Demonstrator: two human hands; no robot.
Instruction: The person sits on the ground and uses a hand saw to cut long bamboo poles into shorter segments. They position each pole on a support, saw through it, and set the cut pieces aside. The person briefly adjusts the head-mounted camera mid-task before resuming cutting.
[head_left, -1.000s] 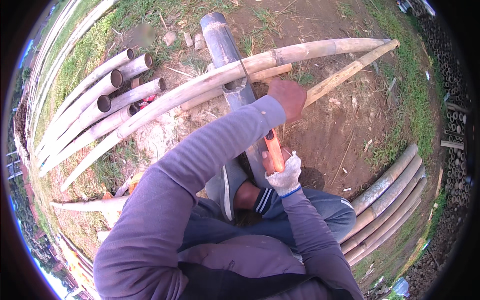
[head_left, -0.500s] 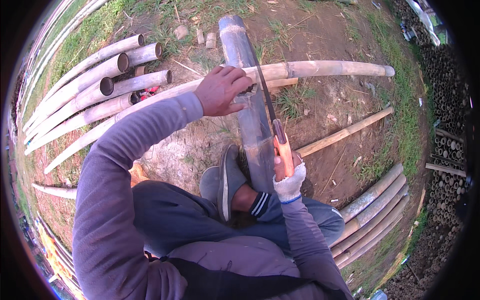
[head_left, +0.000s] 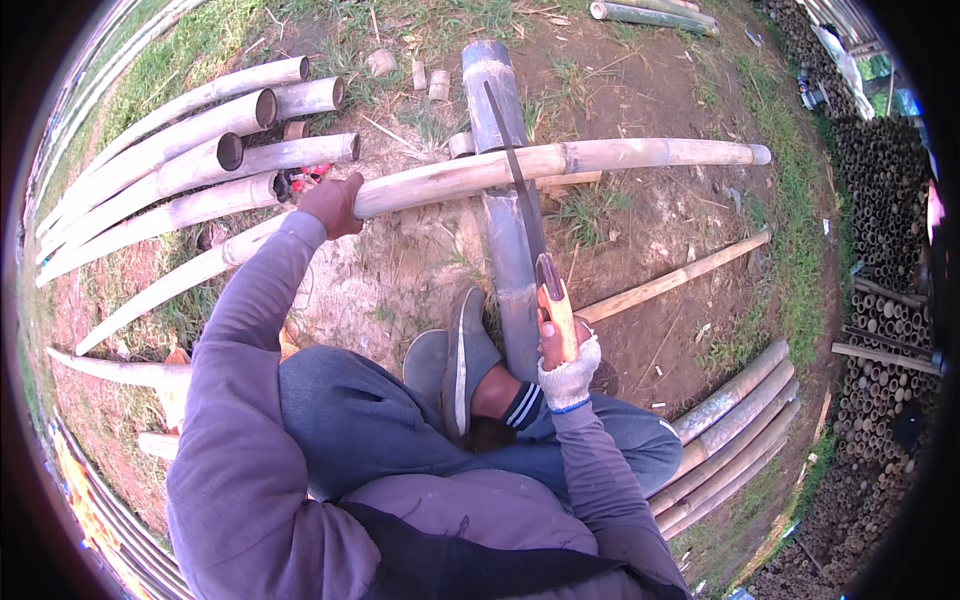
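Observation:
A long pale bamboo pole [head_left: 450,183] crosses a thick grey bamboo log [head_left: 515,290], resting on top of it. Wrapped round the pole, left of the crossing, is my left hand [head_left: 333,205]. My right hand [head_left: 568,365], in a white fingerless-looking glove, grips the orange handle of a handsaw [head_left: 527,200]. The saw's dark blade runs away from me across the pole, above the log. Whether its teeth bite into the pole I cannot tell. My shoe [head_left: 470,345] is beside the log's near part.
Several bamboo poles [head_left: 190,150] lie at the left with open ends toward me. More poles [head_left: 730,430] are stacked at the lower right. A thin bamboo stick [head_left: 680,272] lies on the dirt. Cut bamboo pieces [head_left: 439,85] sit beyond the log; a large pile [head_left: 880,400] stands far right.
My left hand has moved left from the crossing and closed round the pole. My right hand still holds the handsaw, with its blade over the pole. The view has shifted slightly.

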